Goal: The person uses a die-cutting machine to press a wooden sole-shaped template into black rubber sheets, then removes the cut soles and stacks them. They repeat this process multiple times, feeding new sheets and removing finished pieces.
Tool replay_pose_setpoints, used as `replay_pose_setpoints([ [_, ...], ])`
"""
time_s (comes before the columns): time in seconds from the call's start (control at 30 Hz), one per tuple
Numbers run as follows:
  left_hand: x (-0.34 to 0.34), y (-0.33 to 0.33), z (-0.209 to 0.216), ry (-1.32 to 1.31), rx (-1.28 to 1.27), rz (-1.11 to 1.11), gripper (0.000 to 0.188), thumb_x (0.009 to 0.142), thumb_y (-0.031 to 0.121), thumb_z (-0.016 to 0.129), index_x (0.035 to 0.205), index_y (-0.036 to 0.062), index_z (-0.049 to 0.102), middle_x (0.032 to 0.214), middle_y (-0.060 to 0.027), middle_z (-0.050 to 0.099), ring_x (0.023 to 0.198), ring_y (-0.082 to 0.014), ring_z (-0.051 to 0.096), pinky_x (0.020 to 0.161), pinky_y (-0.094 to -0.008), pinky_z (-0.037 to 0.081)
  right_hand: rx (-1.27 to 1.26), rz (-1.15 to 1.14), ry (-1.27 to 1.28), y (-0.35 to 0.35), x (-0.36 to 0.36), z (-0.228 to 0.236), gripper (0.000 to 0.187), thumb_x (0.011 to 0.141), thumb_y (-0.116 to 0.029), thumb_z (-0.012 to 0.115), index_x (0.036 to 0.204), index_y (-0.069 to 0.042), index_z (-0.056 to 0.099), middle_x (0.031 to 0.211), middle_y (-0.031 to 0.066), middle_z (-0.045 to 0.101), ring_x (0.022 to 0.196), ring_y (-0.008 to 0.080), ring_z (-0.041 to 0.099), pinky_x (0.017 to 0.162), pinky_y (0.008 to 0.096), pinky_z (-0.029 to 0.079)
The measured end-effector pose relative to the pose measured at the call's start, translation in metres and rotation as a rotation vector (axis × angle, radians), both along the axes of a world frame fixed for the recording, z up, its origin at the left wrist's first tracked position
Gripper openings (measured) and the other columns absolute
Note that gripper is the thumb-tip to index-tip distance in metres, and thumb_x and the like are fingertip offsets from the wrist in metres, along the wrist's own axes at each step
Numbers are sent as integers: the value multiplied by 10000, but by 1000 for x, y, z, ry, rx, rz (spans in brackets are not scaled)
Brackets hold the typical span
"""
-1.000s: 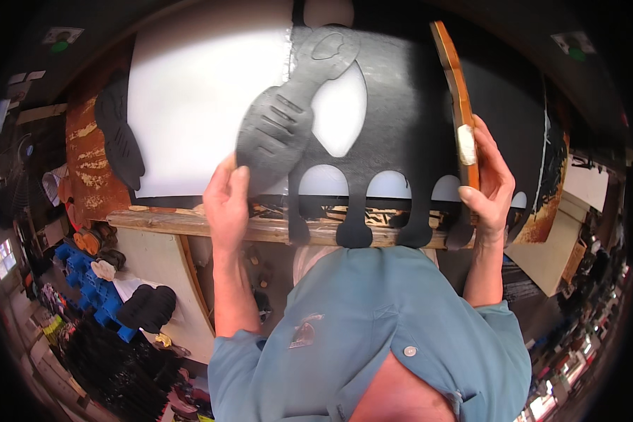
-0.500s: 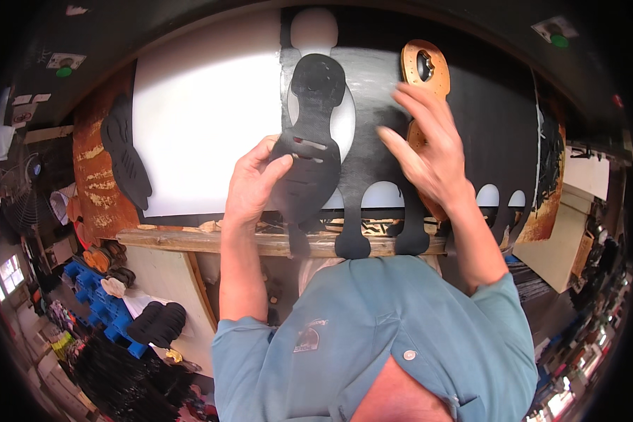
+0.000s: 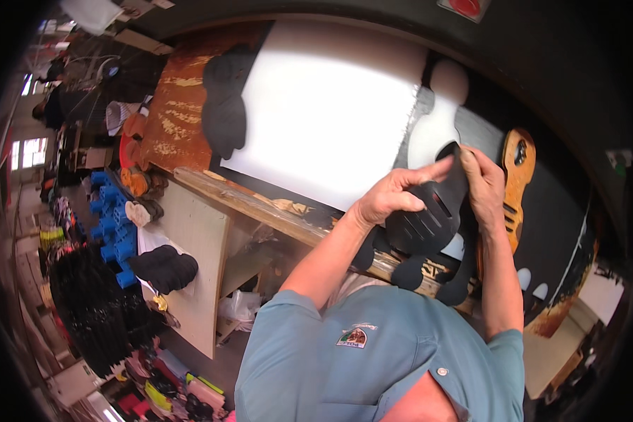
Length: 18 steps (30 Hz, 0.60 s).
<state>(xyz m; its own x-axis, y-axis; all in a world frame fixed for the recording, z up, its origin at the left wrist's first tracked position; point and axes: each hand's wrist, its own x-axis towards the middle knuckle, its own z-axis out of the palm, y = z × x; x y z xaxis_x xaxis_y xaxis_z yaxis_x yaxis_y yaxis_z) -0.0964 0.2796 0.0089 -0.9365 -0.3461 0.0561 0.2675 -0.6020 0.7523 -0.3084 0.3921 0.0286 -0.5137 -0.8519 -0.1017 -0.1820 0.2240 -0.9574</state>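
Note:
Between my two hands is a black sole-shaped cutout [image 3: 422, 228] with narrow slots, bent upward at its far end. My left hand [image 3: 390, 197] grips its left side, thumb on top. My right hand [image 3: 484, 183] pinches the raised end. Under and beyond them lies a black sheet [image 3: 552, 257] with a sole-shaped hole showing white beneath. Right of my right hand, an orange-brown cutting die [image 3: 519, 165] stands on that sheet. Rounded black tongues of the sheet hang over the table's near edge, below my hands.
A bright white board [image 3: 323, 105] covers the table's middle. Stacked black cutouts [image 3: 224, 102] lie left of it on a worn brown surface [image 3: 179, 105]. A wooden rail [image 3: 253, 211] runs along the near edge. Lower left are a blue pallet [image 3: 112, 225] and another black stack [image 3: 165, 271].
My view has swung so the table sits tilted. My right hand has come from beside the die to the cutout, which is now bent between both hands.

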Motion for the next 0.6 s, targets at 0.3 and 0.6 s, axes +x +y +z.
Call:
replay_pose_setpoints([
  [0.3, 111, -111, 38, -626, -395, 537, 283, 1012, 142, 751, 1262, 9, 744, 1063, -26, 779, 934, -88, 700, 830, -285, 592, -451, -411, -295, 44, -72, -2, 342, 1178, -307, 531, 1278, -26, 698, 1138, 67, 728, 1034, 140, 674, 908, 301, 536],
  [0.6, 228, -289, -16, -1697, -1115, 1146, 419, 954, 277, 761, 1262, -6, 747, 1263, -293, 730, 1191, -464, 692, 1041, -515, 533, -206, -563, 384, 163, -136, -30, 360, 1184, -281, 521, 1292, 4, 714, 1112, 62, 759, 1044, 100, 647, 961, 250, 501],
])
